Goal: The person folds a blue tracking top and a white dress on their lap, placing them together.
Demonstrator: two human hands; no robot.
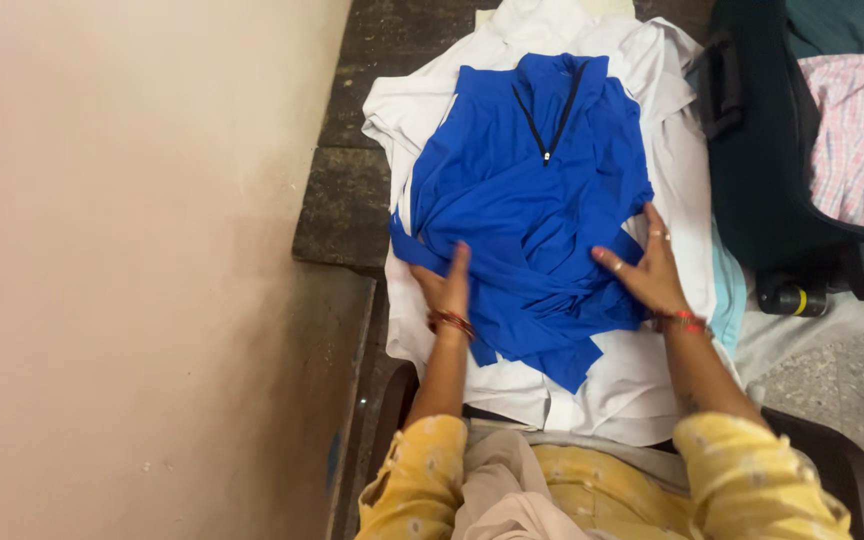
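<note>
Head view is showing, at six o'clock nearest the camera, the person's yellow sleeves [742, 480] and the dark rim of a chair [852, 470]. Just beyond, both hands are lying flat and apart on a blue zip-neck shirt [532, 200]: the left hand [447, 285] is pressing the shirt's edge at about eight o'clock, fingers open, gripping nothing, and the right hand [647, 270] is resting with spread fingers at about four o'clock, likewise clamped on nothing. Red bangles [452, 322] are circling the left wrist.

The shirt is sitting in the middle of the frame on a heap of white garments [632, 380]. Its lower part is looking gathered and creased toward the hands, while the collar end at twelve o'clock is lying flatter, so by the look of it the folding is only partly along: the bottom is being drawn in, and the upper half is not yet folded.

At three o'clock a dark open suitcase [752, 170] is holding a pink checked cloth [862, 140]. At nine o'clock a plain wall [132, 250] is filling the side.
</note>
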